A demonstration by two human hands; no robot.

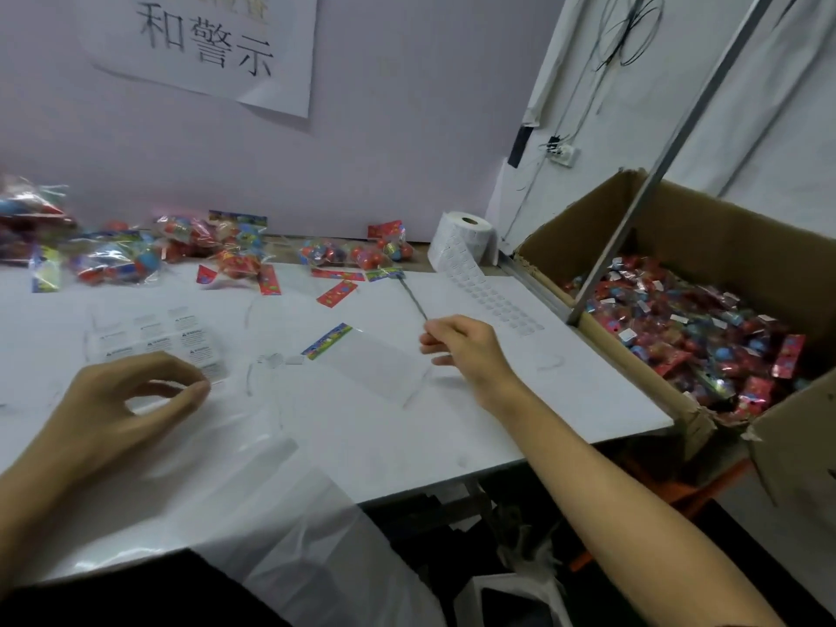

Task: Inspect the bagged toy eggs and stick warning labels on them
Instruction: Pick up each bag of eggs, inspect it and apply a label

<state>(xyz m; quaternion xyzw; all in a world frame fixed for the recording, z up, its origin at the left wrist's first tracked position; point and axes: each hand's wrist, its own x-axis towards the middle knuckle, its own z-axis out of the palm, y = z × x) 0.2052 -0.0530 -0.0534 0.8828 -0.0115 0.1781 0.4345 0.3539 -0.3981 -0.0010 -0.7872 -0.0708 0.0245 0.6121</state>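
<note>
My left hand (122, 400) hovers low over the white table (520, 400), its thumb and curled fingertips meeting at the lower right corner of a sheet of warning labels (154, 339). An empty clear bag with a colourful header (362, 359) lies flat mid-table. Just right of it, my right hand (461, 350) has its fingers curled and pinches the near end of a thin dark stick (414, 300). The stick runs back toward several bagged toy eggs (362, 253) along the wall. More bagged eggs (113, 260) are heaped at the far left.
A roll of white labels (466, 237) stands at the back right, its strip (497, 300) trailing across the table. An open cardboard box (642, 368) full of bagged toys sits off the table's right edge, crossed by a metal bar (633, 210). Clear plastic film (280, 491) drapes over the front edge.
</note>
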